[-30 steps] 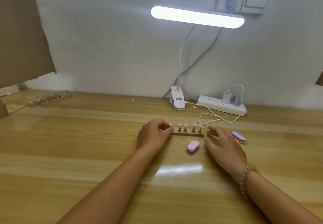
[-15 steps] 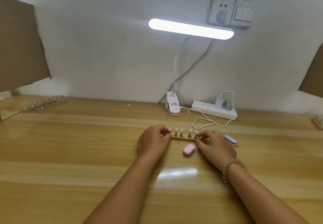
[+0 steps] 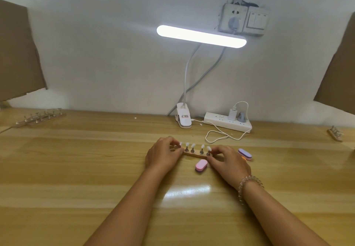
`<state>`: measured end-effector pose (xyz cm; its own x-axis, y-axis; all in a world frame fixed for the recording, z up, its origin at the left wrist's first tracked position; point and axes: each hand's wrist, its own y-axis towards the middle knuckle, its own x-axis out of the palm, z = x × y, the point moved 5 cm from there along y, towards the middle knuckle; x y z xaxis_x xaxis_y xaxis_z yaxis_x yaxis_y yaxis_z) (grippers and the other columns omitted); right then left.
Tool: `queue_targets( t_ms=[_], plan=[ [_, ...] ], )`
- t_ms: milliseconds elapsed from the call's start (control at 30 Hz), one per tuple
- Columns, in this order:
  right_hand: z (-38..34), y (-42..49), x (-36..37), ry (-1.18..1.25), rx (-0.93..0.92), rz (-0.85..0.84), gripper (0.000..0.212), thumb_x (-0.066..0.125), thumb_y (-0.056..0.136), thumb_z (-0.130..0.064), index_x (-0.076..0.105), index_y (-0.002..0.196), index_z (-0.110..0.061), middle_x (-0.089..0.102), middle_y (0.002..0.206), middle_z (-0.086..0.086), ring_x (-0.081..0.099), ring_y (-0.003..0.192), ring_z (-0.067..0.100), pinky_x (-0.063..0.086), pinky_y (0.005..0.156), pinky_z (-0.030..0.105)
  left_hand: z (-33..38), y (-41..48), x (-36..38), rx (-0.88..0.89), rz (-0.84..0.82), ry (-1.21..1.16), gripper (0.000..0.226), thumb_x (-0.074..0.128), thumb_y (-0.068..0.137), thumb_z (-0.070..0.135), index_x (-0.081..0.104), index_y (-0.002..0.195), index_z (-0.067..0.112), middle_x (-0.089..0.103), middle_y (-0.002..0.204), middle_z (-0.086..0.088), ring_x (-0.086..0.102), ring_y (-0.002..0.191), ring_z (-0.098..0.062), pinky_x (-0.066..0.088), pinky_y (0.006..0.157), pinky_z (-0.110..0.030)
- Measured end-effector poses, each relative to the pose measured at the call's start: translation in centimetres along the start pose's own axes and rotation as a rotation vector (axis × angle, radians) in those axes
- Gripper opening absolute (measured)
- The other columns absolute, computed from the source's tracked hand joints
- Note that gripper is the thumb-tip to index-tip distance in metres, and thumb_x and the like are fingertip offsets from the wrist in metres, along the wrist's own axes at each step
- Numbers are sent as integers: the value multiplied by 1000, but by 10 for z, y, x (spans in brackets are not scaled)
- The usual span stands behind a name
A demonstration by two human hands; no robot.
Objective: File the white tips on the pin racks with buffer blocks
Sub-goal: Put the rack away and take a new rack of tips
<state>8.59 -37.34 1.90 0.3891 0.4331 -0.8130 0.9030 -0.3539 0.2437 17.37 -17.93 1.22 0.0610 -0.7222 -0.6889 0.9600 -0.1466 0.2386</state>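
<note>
The 2 ends of the pin rack (image 3: 194, 154) hide under the left hand (image 3: 163, 156) and right hand (image 3: 228, 162); the far racks (image 3: 41, 118) are too small to judge.

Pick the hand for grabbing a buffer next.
Right, probably. The right hand sits between the pink buffer and the purple buffer, close to both. The left hand grips the rack at its other end and can steady it.

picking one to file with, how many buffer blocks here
2: pink block in front of the rack, purple block beside the right hand; an orange sliver beside it may be a third.
</note>
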Motion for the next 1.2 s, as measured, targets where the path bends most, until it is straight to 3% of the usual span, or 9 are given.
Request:
queue_targets(
  t_ms=[200,367,467,533,600,733,833,1000,1200],
  plan=[
    [6,0,-4,199,10,70,8,68,88,-39,61,90,-42,64,103,-19,57,98,5,43,77,28,1,-8,-4,28,14,-62,26,64,86,34,53,109,31,58,118,12,60,95,-13,44,77,-29],
    [12,-1,-14,393,25,242,10,73,87,-25,66,93,-27,67,96,-9,60,98,10,45,86,30,22,-32,6,190,-230,90,55,58,61,82,50,87,34,60,83,18,56,80,0,41,85,-33],
    [23,-4,-30,450,71,331,11,73,87,-26,66,94,-25,68,99,-7,61,95,9,49,88,30,37,-42,17,304,-245,147,45,59,65,76,50,80,35,60,79,19,55,78,1,37,70,-28],
    [39,-6,-50,479,109,382,12,73,87,-27,66,97,-23,66,94,-11,61,83,-1,47,75,18,41,-46,20,332,-209,125,35,63,74,66,52,80,33,61,78,18,55,76,2,34,61,-23],
    [65,-9,-80,465,165,450,14,72,87,-30,66,98,-22,64,90,-14,60,78,-3,44,69,15,44,-49,25,343,-196,116,33,62,75,64,54,82,33,61,80,19,55,78,1,36,60,-20],
    [149,-21,-144,370,425,567,14,72,87,-34,65,91,-22,70,96,0,58,80,14,42,68,26,67,-58,41,408,-240,33,44,50,65,76,54,84,36,62,82,23,56,79,3,42,63,-23],
    [207,-30,-176,169,579,568,17,66,90,-35,69,95,-19,70,104,8,54,83,25,41,73,30,97,-72,67,510,-289,29,38,54,76,76,51,84,38,61,84,26,55,77,4,37,60,-20],
    [255,-18,-198,-29,676,532,31,59,94,-38,73,110,-15,67,119,15,60,107,37,42,77,34,152,-84,117,655,-339,84,35,45,87,72,45,90,37,59,85,19,54,76,-1,37,60,-20],
    [280,26,-189,-186,713,479,30,58,96,-35,73,107,-11,68,113,15,61,106,34,47,79,35,199,-63,171,642,-360,97,33,42,95,64,47,95,31,63,94,11,59,92,-15,44,75,-34]
  ],
)
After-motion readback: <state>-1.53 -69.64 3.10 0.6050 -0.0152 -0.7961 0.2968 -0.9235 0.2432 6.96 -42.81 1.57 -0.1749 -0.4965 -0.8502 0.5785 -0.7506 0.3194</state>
